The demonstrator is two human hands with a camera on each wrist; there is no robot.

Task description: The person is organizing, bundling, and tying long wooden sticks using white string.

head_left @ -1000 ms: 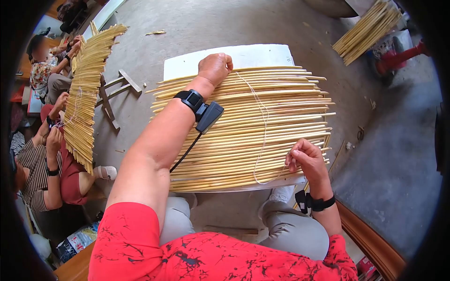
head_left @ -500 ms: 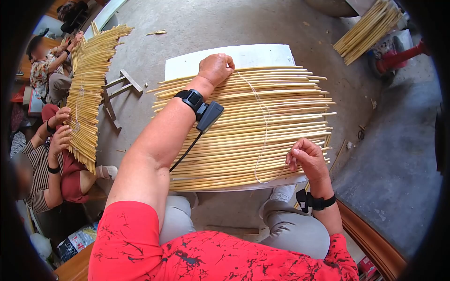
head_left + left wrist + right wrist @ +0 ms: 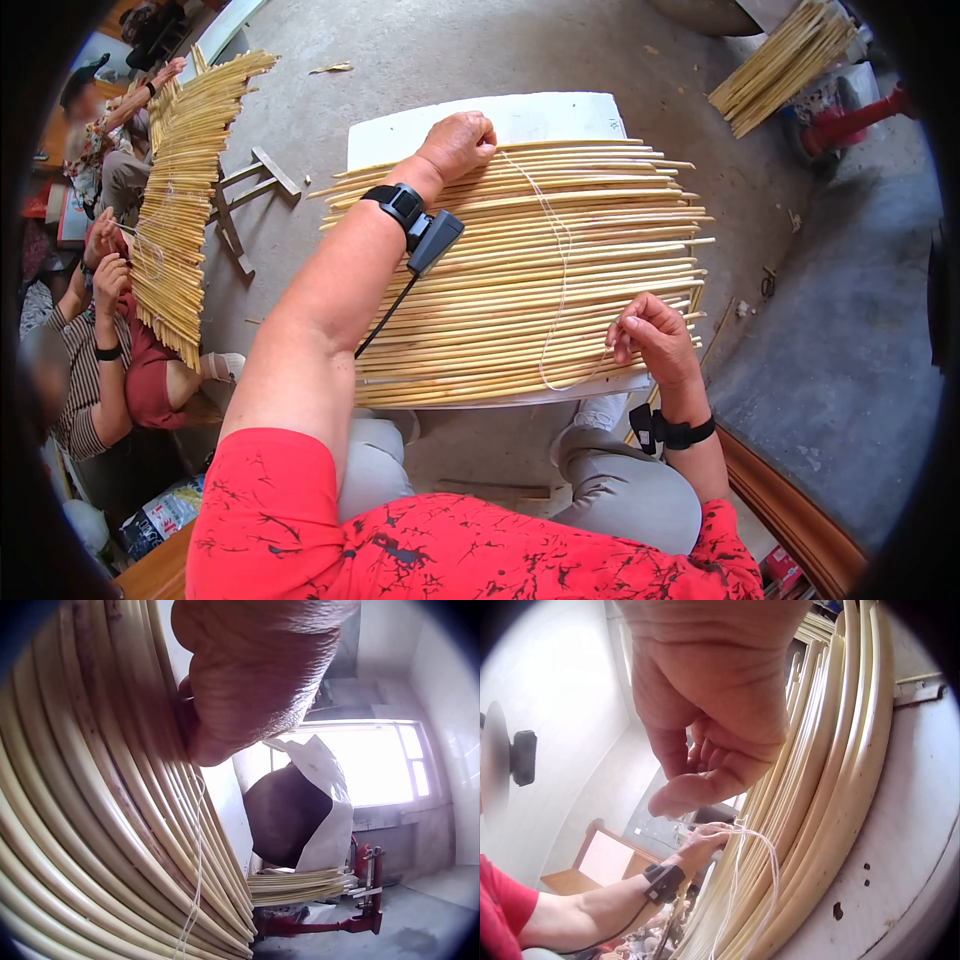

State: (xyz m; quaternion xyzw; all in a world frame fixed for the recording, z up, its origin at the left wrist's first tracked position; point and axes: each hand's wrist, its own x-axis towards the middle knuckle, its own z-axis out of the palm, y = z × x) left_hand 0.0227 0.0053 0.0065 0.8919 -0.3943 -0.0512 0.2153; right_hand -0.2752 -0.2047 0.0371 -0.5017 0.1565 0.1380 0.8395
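Head view: at the far left, one person in a flowery top (image 3: 82,148) and one in a stripy top (image 3: 92,372) sit by a big sheet of sticks (image 3: 195,180). A wooden stand (image 3: 240,205) is on the floor just to the right of that sheet.

Next comes your left hand (image 3: 455,145), up at the top edge of your row of yellow sticks (image 3: 450,290). Its fingers are bent in close at the top sticks. You have it right by one end of the thread, but I cannot tell if it is holding the thread, a stick or nothing.

Your sticks lie side by side in the middle, on a white board (image 3: 500,118) that pokes out past the top of them. The thin white thread (image 3: 567,250) runs down over the sticks from near your left hand. It makes a loose bend near the bottom, then goes up to your right hand (image 3: 658,338).

Your right hand is over the lower right part of the sticks. Its fingers are curled, and it pinches the thread with the tips.

At the far right, there is a bundle of sticks (image 3: 785,68), with a red metal thing (image 3: 855,128) just below it.
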